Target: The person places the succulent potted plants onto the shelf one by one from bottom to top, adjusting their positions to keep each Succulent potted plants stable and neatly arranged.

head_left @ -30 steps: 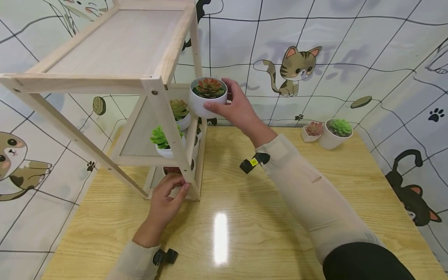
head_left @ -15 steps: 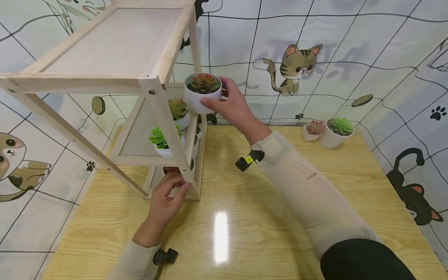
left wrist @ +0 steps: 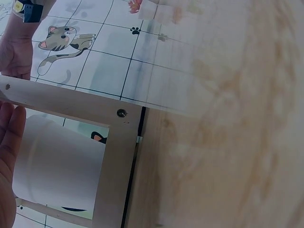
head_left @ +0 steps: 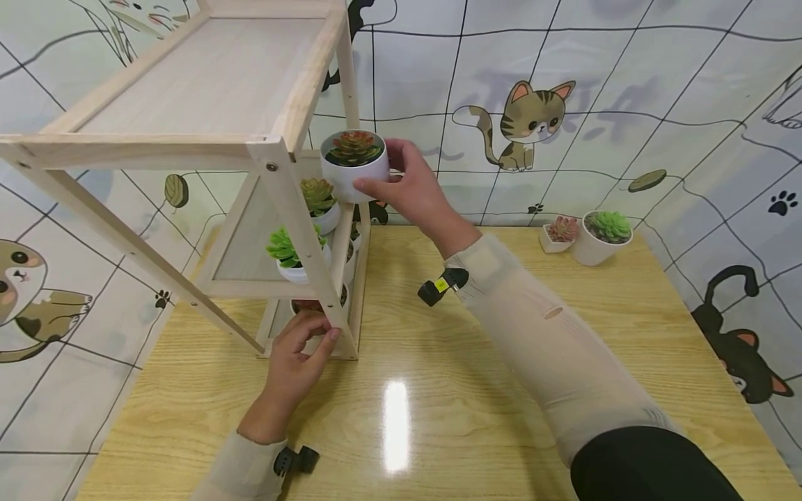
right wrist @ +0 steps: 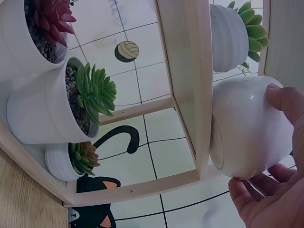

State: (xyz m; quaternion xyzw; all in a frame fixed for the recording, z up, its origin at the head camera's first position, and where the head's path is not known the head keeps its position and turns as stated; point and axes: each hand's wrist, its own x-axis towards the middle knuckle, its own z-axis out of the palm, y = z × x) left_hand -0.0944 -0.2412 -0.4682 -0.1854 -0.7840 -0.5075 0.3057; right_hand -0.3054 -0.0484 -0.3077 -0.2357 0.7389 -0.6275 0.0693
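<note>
Closest to us, the left hand point(head_left: 296, 363) holds the front leg of the wooden rack point(head_left: 280, 209), which stands on the shiny counter point(head_left: 451, 396). Just above that hand, a bright green plant point(head_left: 285, 248) sits in a white pot on the middle shelf, with a yellow-green plant point(head_left: 318, 195) behind it. Farther back, we see the right hand point(head_left: 418, 191) holding a round white pot point(head_left: 358, 182) with its thumb and fingers. That pot, with a red and green plant point(head_left: 354, 147) inside, is at the shelf's far end; we can't tell if it touches the wood. Two small potted plants point(head_left: 609, 227) stand together far back on the right, near the cat wall point(head_left: 413, 76).
</note>
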